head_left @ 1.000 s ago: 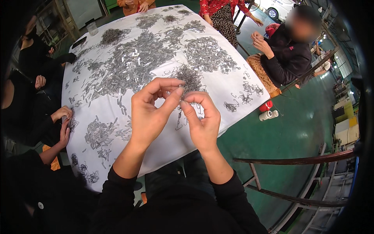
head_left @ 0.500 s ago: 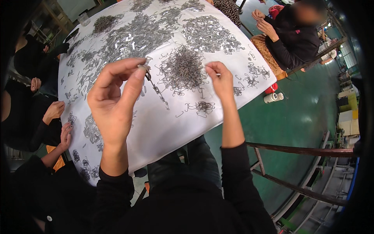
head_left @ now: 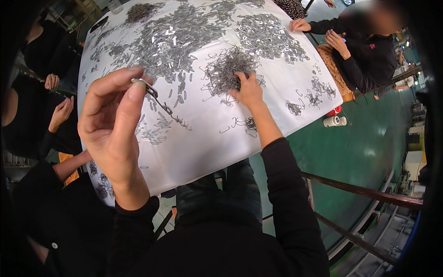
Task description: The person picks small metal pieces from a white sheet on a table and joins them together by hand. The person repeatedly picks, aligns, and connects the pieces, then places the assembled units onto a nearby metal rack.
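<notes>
Between its thumb and index finger, my left hand [head_left: 110, 122] pinches one end of a short chain of metal links [head_left: 165, 108]. The chain dangles over the white tabletop, flat bright links at the top and thinner wire pieces lower down. My right hand [head_left: 251, 93] is at the near side of a tangled pile of dark wire hooks [head_left: 220, 77]. Its thumb and index finger are spread apart, touching the hooks. A small cluster of hooks [head_left: 250, 123] lies nearer me. Beyond my left hand are scattered flat metal links [head_left: 168, 51].
The white-covered table [head_left: 194, 157] also bears another heap of flat links [head_left: 272, 39] and hook clusters [head_left: 316, 94] at right. A co-worker [head_left: 369, 60] sits at the far right; others sit along the left, one with a raised hand [head_left: 61, 113]. White cylinders [head_left: 333, 121] stand beyond the right edge.
My right hand has moved from beside the hook pile onto its near side, fingers spreading. My left hand still grips the chain, now farther left. The view has shifted slightly.
</notes>
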